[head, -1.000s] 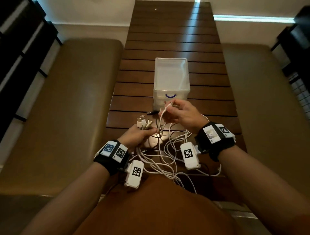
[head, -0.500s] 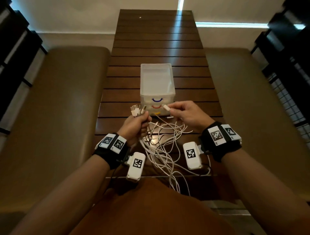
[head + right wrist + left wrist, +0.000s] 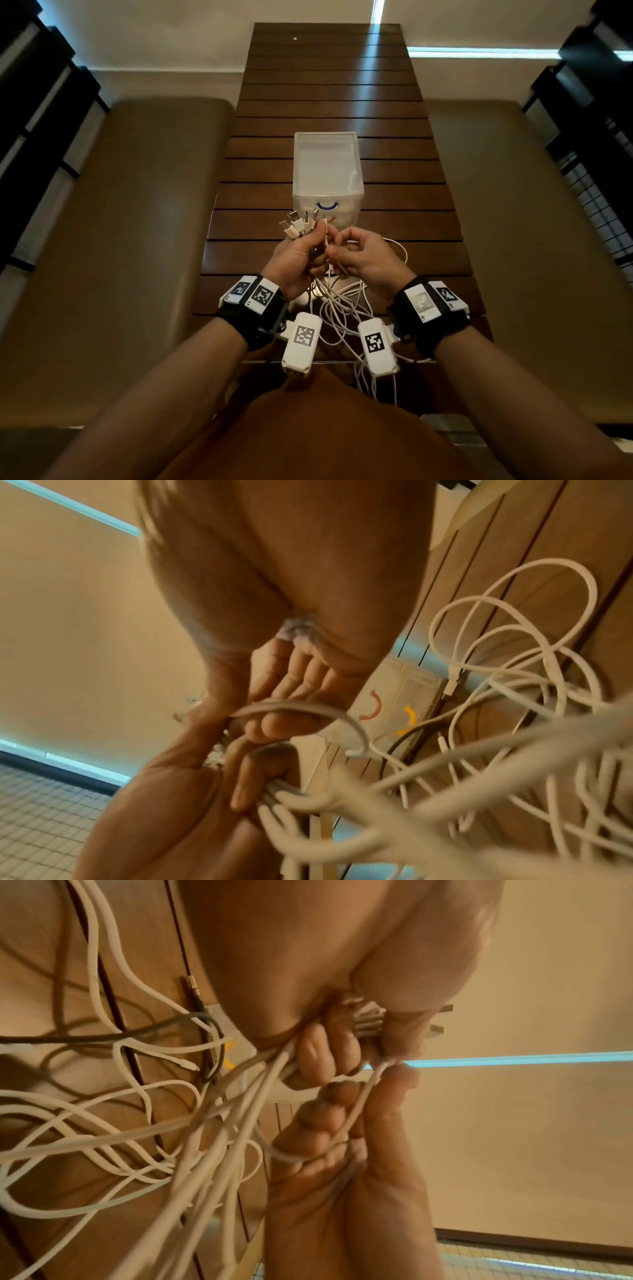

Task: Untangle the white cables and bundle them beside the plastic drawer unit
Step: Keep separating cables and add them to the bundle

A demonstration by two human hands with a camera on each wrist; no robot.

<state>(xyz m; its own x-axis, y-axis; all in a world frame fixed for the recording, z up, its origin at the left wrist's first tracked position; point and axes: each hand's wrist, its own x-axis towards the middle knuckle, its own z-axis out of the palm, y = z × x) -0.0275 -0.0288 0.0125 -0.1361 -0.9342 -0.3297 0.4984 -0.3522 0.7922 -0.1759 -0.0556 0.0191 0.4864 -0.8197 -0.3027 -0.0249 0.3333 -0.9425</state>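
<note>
Both forearms are bare, no sleeves. Each wrist carries a black strap topped with 2 white tiles printed with black square-code markers. A white rectangular camera module hangs inboard of the left strap, another inboard of the right, each bearing 1 square-code marker. Brown-orange clothing covers the lap.

Both your forearms reach forward and converge, so your hands meet above the table edge. Your left hand is fisted, fingers curled tight around a gathered bunch of white cables with the plug ends sticking up out of the fist. Your right hand sits just beside it, knuckles touching, thumb and fingers pinching one strand of them, the other fingers loosely curled.
</note>
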